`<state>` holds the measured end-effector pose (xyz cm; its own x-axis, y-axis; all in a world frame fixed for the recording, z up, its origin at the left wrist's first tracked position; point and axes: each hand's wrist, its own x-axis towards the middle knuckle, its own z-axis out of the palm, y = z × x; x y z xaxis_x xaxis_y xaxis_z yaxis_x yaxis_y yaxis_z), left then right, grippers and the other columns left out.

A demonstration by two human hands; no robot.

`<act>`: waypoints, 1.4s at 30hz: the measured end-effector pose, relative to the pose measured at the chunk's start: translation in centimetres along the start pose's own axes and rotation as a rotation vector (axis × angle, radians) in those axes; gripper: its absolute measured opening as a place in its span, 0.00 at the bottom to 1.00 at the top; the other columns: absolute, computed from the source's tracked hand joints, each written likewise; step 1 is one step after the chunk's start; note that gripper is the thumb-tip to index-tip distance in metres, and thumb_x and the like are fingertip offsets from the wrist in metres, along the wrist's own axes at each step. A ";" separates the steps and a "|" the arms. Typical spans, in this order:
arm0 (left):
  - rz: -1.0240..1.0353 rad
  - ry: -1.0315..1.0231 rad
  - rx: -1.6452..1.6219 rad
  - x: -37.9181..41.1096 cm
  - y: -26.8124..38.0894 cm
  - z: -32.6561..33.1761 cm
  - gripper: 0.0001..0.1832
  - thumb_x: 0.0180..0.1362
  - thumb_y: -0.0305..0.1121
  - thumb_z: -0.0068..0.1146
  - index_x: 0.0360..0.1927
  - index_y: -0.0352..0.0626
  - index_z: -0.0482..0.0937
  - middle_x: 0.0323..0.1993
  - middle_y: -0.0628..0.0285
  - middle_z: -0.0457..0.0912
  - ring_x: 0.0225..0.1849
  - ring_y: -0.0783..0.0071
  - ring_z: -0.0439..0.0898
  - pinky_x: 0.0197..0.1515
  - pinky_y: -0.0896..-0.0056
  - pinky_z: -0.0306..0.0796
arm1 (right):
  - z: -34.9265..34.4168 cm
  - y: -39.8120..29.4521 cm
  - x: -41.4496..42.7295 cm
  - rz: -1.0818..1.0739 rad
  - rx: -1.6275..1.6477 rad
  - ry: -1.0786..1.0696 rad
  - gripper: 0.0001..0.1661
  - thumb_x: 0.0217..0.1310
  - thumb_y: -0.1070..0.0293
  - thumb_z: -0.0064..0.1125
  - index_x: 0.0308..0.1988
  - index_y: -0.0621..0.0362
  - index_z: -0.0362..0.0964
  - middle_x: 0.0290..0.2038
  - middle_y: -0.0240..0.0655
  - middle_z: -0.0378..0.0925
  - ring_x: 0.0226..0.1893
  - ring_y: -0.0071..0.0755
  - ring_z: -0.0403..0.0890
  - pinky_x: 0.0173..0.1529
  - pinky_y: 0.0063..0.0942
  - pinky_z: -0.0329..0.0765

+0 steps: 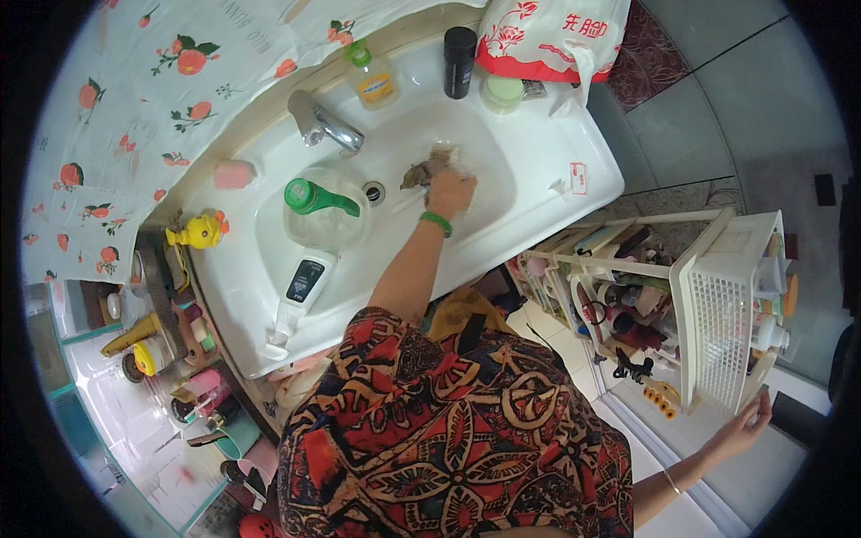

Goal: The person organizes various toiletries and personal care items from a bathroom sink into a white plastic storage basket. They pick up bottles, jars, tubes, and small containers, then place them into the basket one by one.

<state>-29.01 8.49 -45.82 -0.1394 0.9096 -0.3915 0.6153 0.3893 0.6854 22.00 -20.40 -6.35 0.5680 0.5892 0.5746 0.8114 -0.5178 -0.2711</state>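
Note:
My left hand (452, 191), with a green band at the wrist, is down in the white washbasin (558, 155). It is closed on a crumpled grey-brown cloth (418, 175) against the basin's inner wall, and the spot around it is blurred. The drain hole (374, 193) lies to its left, under the chrome faucet (329, 126). A clear plastic jug (326, 225) with a green cap and handle stands in the basin. Far to the right, my right hand (750, 420) is by the lower corner of a white plastic rack (720, 336); whether it grips anything is unclear.
A white pump bottle (304, 286) lies along the basin's left side. Pink soap (233, 174), a yellow toy duck (195, 231), a hand-soap bottle (373, 81), a black canister (459, 64), a green-lidded jar (502, 93) and a red-white bag (545, 40) line the rim.

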 end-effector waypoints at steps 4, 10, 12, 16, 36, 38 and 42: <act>-0.262 0.075 -0.934 1.8 -1.9 -3.6 0.18 0.52 0.39 0.63 0.40 0.34 0.79 0.36 0.55 0.82 0.39 0.58 0.83 0.46 0.58 0.76 | 0.0 0.1 -0.4 0.015 -0.085 0.006 0.20 0.75 0.56 0.51 0.56 0.56 0.76 0.55 0.34 0.80 0.56 0.31 0.78 0.62 0.30 0.72; 0.128 0.025 -0.221 11.7 -6.9 -2.7 0.20 0.56 0.41 0.59 0.43 0.32 0.80 0.41 0.54 0.83 0.48 0.57 0.81 0.50 0.63 0.75 | 0.0 -0.8 -0.3 -0.007 -0.102 0.020 0.18 0.75 0.58 0.51 0.53 0.57 0.77 0.52 0.34 0.82 0.56 0.32 0.79 0.61 0.31 0.73; 0.186 0.062 0.397 13.2 -9.7 -0.1 0.26 0.55 0.43 0.62 0.51 0.32 0.77 0.44 0.52 0.82 0.48 0.56 0.81 0.50 0.60 0.76 | 0.2 -0.7 0.3 -0.019 -0.078 0.024 0.18 0.75 0.59 0.51 0.53 0.57 0.77 0.52 0.34 0.82 0.55 0.31 0.80 0.60 0.30 0.73; -0.091 0.049 -0.124 10.6 -7.2 1.4 0.39 0.51 0.45 0.70 0.63 0.34 0.71 0.47 0.50 0.82 0.47 0.61 0.82 0.48 0.59 0.77 | 0.7 -0.6 -0.4 0.034 -0.052 0.052 0.16 0.74 0.60 0.51 0.52 0.57 0.77 0.49 0.33 0.82 0.51 0.30 0.80 0.58 0.29 0.73; 0.601 -0.871 -1.635 -15.1 20.3 -7.8 0.27 0.64 0.26 0.58 0.66 0.39 0.65 0.60 0.53 0.75 0.64 0.47 0.74 0.67 0.39 0.68 | 0.3 -15.0 -4.3 -0.310 0.405 0.148 0.15 0.63 0.80 0.57 0.50 0.64 0.76 0.48 0.37 0.81 0.48 0.31 0.80 0.47 0.28 0.77; 0.681 -1.065 -1.690 -18.0 23.6 -8.2 0.18 0.64 0.21 0.55 0.57 0.39 0.69 0.57 0.55 0.74 0.65 0.43 0.72 0.68 0.35 0.67 | -0.2 -18.5 -5.1 -0.290 0.615 -0.075 0.20 0.60 0.74 0.63 0.53 0.63 0.74 0.49 0.37 0.80 0.46 0.29 0.80 0.46 0.25 0.76; 0.744 -1.072 -1.578 -20.9 27.3 -6.3 0.10 0.63 0.20 0.56 0.41 0.43 0.68 0.53 0.56 0.74 0.69 0.47 0.68 0.68 0.37 0.67 | -0.6 -19.9 -5.7 -0.286 0.777 -0.394 0.48 0.41 0.49 0.81 0.58 0.61 0.71 0.51 0.39 0.80 0.43 0.30 0.80 0.45 0.27 0.76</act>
<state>-14.15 0.97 -15.08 0.5477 0.7175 0.4305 -0.8201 0.3584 0.4462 2.54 -13.86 -3.73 0.2216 0.8735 0.4335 0.7116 0.1591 -0.6844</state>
